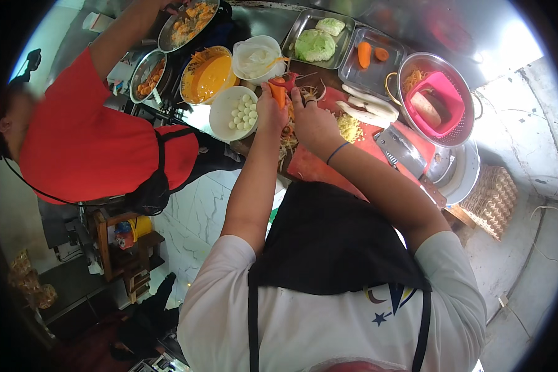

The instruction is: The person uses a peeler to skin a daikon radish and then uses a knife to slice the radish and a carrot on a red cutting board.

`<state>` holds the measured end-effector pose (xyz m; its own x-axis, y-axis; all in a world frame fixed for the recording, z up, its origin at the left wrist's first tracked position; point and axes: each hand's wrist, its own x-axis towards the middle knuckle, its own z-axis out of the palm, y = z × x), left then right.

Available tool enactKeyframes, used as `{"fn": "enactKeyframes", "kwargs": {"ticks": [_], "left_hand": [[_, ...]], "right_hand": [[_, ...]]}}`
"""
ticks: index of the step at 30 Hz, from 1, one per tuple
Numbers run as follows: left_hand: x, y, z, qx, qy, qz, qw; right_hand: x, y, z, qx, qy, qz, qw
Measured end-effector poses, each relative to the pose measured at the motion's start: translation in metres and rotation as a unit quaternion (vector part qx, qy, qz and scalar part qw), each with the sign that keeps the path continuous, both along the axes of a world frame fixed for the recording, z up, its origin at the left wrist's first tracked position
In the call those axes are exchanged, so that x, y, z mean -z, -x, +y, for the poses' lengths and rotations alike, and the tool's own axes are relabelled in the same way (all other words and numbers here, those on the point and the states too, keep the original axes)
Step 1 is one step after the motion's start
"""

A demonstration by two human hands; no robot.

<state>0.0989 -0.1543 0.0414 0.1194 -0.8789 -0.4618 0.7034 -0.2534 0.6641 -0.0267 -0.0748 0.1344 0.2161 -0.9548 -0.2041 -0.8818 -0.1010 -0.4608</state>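
Held upright in my left hand [273,109] is an orange carrot [277,94]. My right hand [314,118] grips a red-handled peeler [286,81] against the carrot's top end. Beneath both hands lie vegetable peelings [287,139], partly hidden by my forearms. A red cutting board [314,162] extends under my right wrist. On it, right of that wrist, sits a pile of finely chopped yellowish pieces [350,129]. Long pale peeled vegetables [369,108] rest across the board's far side. A cleaver [402,149] and a knife [395,162] lie at its right.
Left of my hands are a bowl of small white balls [232,93], a tub of orange batter [211,76] and frying pans [148,76]. Behind stand trays with cabbage [315,45] and carrots [364,55]. A colander [467,97] is at right. A red-shirted co-worker [102,144] works close left.
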Motion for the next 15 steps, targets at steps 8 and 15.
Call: {"fn": "enactKeyframes", "kwargs": {"ticks": [8,15], "left_hand": [[0.017,-0.021,-0.025,-0.097,0.005,-0.027,0.995],[0.016,-0.042,-0.024,-0.096,0.009,-0.051,0.994]], "right_hand": [[0.016,-0.019,0.020,-0.004,-0.012,-0.042,0.999],[0.045,-0.008,0.021,0.010,-0.026,-0.171,0.985]]}}
